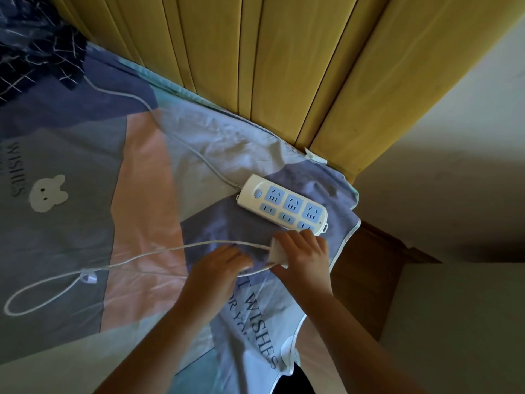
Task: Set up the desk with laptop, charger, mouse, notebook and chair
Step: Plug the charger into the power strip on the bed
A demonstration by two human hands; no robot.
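A white charger brick [277, 253] sits in my right hand [304, 254], just below the near end of a white power strip [282, 204] with blue sockets that lies on the bed. The charger's white cable [136, 258] runs left across the sheet and ends in a loop at the far left. My left hand [218, 265] is closed on the cable close to the brick. The brick's prongs are hidden by my fingers. No laptop, mouse, notebook or chair is in view.
A patterned bed sheet [85, 223] in grey, pink and purple covers the bed. A yellow wooden headboard [284, 66] stands behind it. The strip's own cord [159, 120] runs up left toward dark checked bedding [37, 52]. The bed's wooden edge [369, 265] and a white wall are at the right.
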